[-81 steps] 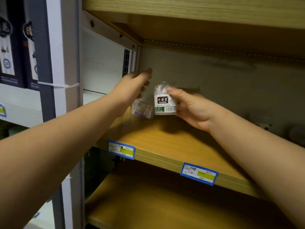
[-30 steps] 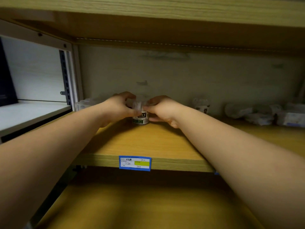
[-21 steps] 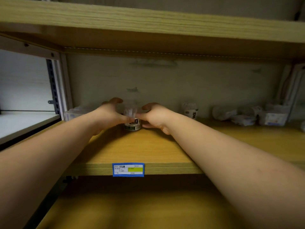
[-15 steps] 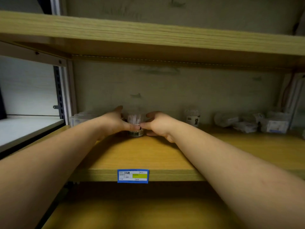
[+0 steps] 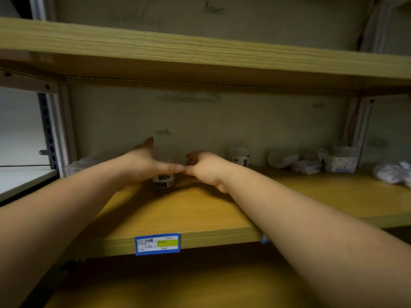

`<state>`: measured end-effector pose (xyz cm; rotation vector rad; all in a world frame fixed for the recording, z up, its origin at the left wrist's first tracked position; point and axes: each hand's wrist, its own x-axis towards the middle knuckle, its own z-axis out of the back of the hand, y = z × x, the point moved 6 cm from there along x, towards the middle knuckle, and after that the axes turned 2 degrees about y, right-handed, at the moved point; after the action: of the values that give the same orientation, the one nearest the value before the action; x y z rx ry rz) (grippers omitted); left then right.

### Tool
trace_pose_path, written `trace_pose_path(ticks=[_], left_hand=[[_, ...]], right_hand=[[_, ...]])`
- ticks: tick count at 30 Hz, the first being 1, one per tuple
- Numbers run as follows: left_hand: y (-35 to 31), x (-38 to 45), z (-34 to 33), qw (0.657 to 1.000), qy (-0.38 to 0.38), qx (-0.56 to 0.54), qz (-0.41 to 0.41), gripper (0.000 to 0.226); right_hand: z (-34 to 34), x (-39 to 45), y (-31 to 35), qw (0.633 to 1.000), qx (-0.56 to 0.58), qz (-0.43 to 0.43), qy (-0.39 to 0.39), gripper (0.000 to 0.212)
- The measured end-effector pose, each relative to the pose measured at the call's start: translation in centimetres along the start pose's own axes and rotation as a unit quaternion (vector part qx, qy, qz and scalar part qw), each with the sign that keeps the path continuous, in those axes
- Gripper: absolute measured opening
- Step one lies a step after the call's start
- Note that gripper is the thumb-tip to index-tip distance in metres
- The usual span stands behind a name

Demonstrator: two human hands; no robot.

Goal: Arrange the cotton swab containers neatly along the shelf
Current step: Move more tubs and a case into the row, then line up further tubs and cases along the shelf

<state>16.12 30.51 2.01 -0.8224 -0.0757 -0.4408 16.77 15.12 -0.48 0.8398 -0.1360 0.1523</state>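
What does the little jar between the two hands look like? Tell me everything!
The little jar is a small round tub of clear plastic with a white and dark label around its lower part. It stands upright on the wooden shelf, near the back wall. The left hand and right hand cup it from either side, thumbs meeting in front and hiding its top.

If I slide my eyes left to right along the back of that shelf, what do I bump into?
Clear tub by the left post → left hand → labelled swab jar between the hands → right hand → upright jar → heap of tipped containers → white bag.
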Motion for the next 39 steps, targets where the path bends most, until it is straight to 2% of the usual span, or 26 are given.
trace_pose_path(ticks=[3,5,6,8,13,17,19,21,23,25,28,35,39], left_hand=[[-4.2,-0.4,0.6,0.984,-0.117,0.12,-0.054,0.103],[-7.5,-0.1,-0.2,0.964,-0.175,0.154,-0.128,0.094],[-9.0,0.5,-1.1,0.958,-0.179,0.158,-0.157,0.088],[-11.6,2.1,-3.8,0.959,-0.148,0.164,-0.179,0.078],[-18.4,6.3,-13.8,0.97,-0.022,0.164,-0.177,0.075],[-22.6,10.4,-22.1,0.977,0.011,0.149,-0.151,0.074],[-25.0,12.2,-26.4,0.981,0.028,0.137,-0.135,0.074],[-27.3,13.6,-30.2,0.983,0.032,0.132,-0.122,0.072],[-29.6,14.5,-33.7,0.983,0.043,0.127,-0.127,0.069],[-31.7,14.9,-37.0,0.976,0.086,0.122,-0.16,0.065],[-34.2,14.5,-40.5,0.973,0.154,0.061,-0.163,0.055],[-35.4,15.0,-41.5,0.982,0.165,-0.077,-0.039,0.02],[-33.5,14.8,-41.2,0.978,0.196,-0.065,0.027,0.02]], right_hand=[[5.6,-1.6,-0.9,0.997,-0.05,0.008,-0.065,0.057],[10.5,-3.0,-1.5,0.986,-0.116,0.012,-0.117,0.06],[13.0,-3.7,-2.0,0.978,-0.161,0.004,-0.134,0.06],[18.0,-5.3,-3.7,0.959,-0.237,-0.023,-0.154,0.061],[29.3,-10.0,-11.1,0.918,-0.334,-0.1,-0.19,0.057],[36.7,-12.6,-17.4,0.881,-0.39,-0.159,-0.215,0.033],[39.2,-13.7,-20.2,0.87,-0.399,-0.202,-0.208,0.029],[40.7,-14.2,-22.9,0.857,-0.412,-0.252,-0.181,0.034],[41.0,-14.5,-25.5,0.85,-0.426,-0.288,-0.117,0.038],[40.0,-14.4,-27.3,0.859,-0.412,-0.3,-0.045,0.037],[39.1,-13.7,-28.5,0.88,-0.373,-0.293,-0.003,0.037],[38.4,-15.2,-27.3,0.918,-0.294,-0.262,-0.043,0.045],[38.0,-16.0,-27.1,0.928,-0.26,-0.255,-0.073,0.051]])
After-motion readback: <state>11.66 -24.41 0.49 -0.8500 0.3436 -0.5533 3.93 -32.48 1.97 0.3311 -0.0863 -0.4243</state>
